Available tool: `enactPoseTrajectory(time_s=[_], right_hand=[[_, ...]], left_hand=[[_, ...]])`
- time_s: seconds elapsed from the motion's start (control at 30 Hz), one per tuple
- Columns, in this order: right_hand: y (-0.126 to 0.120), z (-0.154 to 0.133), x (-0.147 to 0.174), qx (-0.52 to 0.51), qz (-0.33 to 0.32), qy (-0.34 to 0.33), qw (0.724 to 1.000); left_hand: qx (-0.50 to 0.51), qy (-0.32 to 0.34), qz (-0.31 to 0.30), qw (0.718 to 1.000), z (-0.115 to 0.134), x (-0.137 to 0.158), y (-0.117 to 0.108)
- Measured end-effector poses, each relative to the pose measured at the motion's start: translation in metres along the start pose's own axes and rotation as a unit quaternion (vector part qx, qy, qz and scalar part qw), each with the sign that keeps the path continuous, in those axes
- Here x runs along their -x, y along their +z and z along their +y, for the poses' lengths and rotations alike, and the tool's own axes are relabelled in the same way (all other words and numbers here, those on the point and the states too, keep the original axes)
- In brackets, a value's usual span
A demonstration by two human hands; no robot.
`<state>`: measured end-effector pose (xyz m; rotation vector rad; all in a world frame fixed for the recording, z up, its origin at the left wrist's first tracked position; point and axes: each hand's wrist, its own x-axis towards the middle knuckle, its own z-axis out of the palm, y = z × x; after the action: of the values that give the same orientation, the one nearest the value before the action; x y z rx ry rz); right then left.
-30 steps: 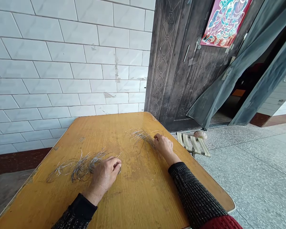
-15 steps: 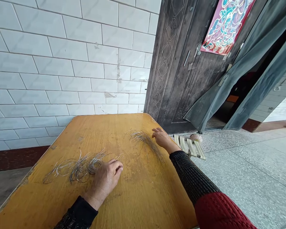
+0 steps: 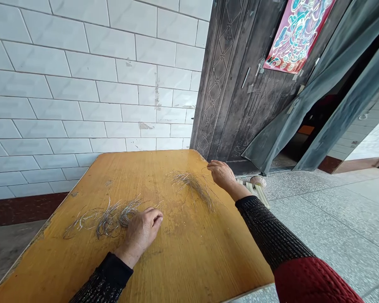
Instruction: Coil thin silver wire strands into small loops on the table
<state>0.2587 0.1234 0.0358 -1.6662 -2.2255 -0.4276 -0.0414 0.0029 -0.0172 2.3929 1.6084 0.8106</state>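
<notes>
My right hand (image 3: 221, 173) is raised over the table's right edge, thumb and fingers pinched on a thin wire, whose fine end shows at the fingertips. Just left of it and below lies a loose bundle of thin, straight wires (image 3: 192, 185). My left hand (image 3: 145, 227) rests closed on the wooden table (image 3: 177, 269); whatever its curled fingers hold is hidden. Beside that hand, on its left, lie several tangled coils of silvery wire (image 3: 109, 219). A few wire ends (image 3: 158, 205) poke out past its knuckles.
A white tiled wall (image 3: 91, 84) stands behind the table. To the right are a dark carved door (image 3: 227, 84) with a colourful poster (image 3: 298, 35) and a grey-green curtain (image 3: 278, 134). A striped, strapped seat (image 3: 260, 193) stands on the speckled floor beyond the table edge.
My right hand has moved right and slightly up, away from the bundle of straight wires, with a thin wire now at its fingertips. My left hand has stayed nearly in place.
</notes>
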Motion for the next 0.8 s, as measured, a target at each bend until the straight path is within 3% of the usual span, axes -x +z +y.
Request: enactPoseTrajectory(time_s=[0.4,0.53,0.67,0.73,0.8], right_hand=[[-0.029,-0.004,0.002,-0.066,0.157,0.065,0.983],[-0.046,-0.009,0.001,-0.109,0.23,0.064,0.965],[-0.066,-0.028,0.011,-0.2,0.298,0.005,0.933],[-0.073,-0.044,0.021,-0.238,0.288,-0.055,0.926],[-0.077,-0.063,0.032,-0.273,0.244,-0.122,0.923]], left_hand=[[0.013,-0.006,0.012,1.0,-0.008,-0.002,0.004],[0.037,0.004,0.025,0.999,-0.01,-0.002,0.006],[0.104,0.027,0.09,0.99,-0.007,-0.004,0.001],[0.154,0.035,0.136,0.978,0.0,-0.007,-0.006],[0.213,0.001,0.159,0.964,0.011,-0.011,-0.016]])
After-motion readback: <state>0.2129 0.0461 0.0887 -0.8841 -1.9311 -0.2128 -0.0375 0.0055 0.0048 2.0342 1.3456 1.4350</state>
